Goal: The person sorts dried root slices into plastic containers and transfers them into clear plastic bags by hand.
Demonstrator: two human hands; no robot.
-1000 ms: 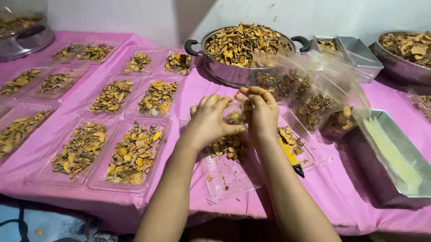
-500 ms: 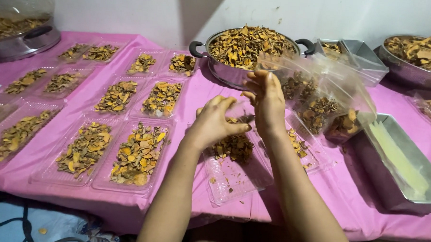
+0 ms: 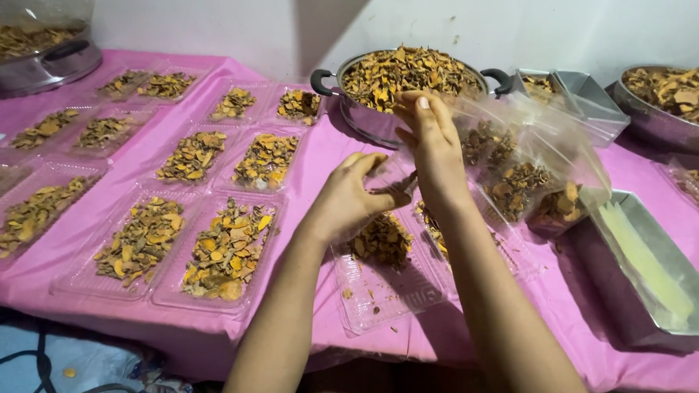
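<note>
While both hands work over an open clear plastic clamshell tray (image 3: pixel 385 287) at the table's near edge, the left hand (image 3: pixel 355 198) curls loosely over a heap of dried yellow-brown slices (image 3: pixel 380 240) lying in that tray, its fingers bent and touching the top of the heap; whether it pinches any slices I cannot tell. The right hand (image 3: pixel 432 145) is raised higher, just above and behind the tray, fingers half bent and thumb apart, nothing clearly clamped in it. The heap sits directly beneath the left palm and below the right wrist.

Counting what shows on the pink tablecloth (image 3: pixel 320 153): about ten filled clear trays (image 3: pixel 227 250) in rows to the left, each with a similar pile. One steel pot with black handles (image 3: pixel 384 85), heaped with slices, stands behind the hands. Two more steel bowls (image 3: pixel 666 103) of the same stuff sit at the far right and far left. A stack of clear trays (image 3: pixel 532 168) leans at the right, beside one rectangular steel pan (image 3: pixel 641 269).
</note>
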